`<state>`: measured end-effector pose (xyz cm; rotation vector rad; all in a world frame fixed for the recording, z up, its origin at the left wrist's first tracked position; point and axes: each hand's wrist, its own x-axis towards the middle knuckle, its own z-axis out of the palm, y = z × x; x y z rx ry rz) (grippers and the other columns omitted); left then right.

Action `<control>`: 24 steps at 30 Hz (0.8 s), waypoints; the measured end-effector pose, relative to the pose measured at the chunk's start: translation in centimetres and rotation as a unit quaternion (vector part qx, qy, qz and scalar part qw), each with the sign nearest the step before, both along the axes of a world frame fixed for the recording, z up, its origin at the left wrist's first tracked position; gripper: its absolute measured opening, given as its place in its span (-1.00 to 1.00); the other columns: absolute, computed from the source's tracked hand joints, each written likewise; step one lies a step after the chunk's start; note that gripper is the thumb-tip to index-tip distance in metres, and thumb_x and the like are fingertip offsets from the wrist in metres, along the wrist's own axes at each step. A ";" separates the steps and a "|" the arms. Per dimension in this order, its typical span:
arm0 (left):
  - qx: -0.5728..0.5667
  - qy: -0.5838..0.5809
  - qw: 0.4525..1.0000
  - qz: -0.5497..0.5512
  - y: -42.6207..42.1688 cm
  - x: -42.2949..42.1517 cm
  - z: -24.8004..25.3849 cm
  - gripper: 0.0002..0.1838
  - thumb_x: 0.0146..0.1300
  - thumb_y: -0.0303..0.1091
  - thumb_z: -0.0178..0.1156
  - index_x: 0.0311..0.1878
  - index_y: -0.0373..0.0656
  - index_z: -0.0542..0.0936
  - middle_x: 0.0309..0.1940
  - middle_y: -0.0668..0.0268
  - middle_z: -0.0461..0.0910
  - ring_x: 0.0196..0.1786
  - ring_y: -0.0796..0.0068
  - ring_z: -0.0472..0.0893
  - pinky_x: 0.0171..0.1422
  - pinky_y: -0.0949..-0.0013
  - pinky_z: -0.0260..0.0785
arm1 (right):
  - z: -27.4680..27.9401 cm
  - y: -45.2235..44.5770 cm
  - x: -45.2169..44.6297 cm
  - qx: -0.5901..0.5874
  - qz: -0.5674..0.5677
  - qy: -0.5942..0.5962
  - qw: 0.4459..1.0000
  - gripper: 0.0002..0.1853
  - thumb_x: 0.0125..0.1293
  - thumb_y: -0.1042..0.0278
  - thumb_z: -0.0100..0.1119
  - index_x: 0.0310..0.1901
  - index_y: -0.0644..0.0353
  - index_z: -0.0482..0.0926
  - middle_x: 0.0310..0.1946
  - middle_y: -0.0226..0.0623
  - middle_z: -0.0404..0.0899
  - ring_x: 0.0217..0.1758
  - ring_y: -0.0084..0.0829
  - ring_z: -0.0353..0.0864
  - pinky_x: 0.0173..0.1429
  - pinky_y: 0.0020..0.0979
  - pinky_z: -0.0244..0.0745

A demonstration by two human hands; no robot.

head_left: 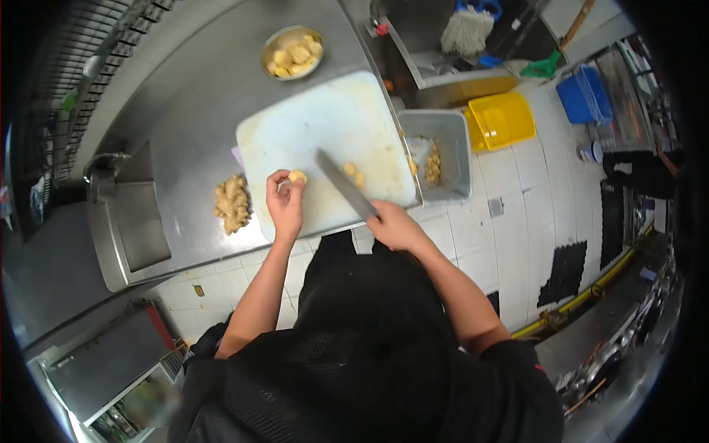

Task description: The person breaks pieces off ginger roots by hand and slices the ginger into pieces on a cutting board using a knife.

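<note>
My left hand (pixel 285 201) is closed on a small peeled piece of ginger (pixel 297 176), held over the left part of a white cutting board (pixel 295 122). In my right hand (pixel 397 225) is the handle of a knife (pixel 344 183); its broad blade points up and left across the board. Some peeled ginger pieces (pixel 354 173) lie on the board just right of the blade. Left of the board, a large unpeeled ginger root (pixel 232 204) rests on the steel counter. At the back, a metal bowl (pixel 292 53) contains several peeled ginger pieces.
A grey bin (pixel 452 159) with ginger scraps stands against the counter's right edge, with a yellow container (pixel 502 120) beyond it. To the left is a small sink (pixel 140 221). A blue bin (pixel 583 96) stands farther right on the tiled floor (pixel 509 221).
</note>
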<state>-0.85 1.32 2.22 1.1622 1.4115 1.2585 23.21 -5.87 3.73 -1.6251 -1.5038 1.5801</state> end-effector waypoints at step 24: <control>-0.070 0.518 0.802 -0.289 21.5 -14.6 8.9 -0.48 0.24 -0.06 0.39 0.16 -0.19 0.66 0.05 0.08 0.72 0.05 0.13 0.71 0.16 0.15 0.54 | 1.4 -1.6 4.7 0.106 -0.171 -0.162 0.966 -0.78 0.44 0.41 0.06 -0.05 0.43 0.48 -0.47 0.23 0.60 -0.37 0.28 0.62 -0.26 0.04 0.46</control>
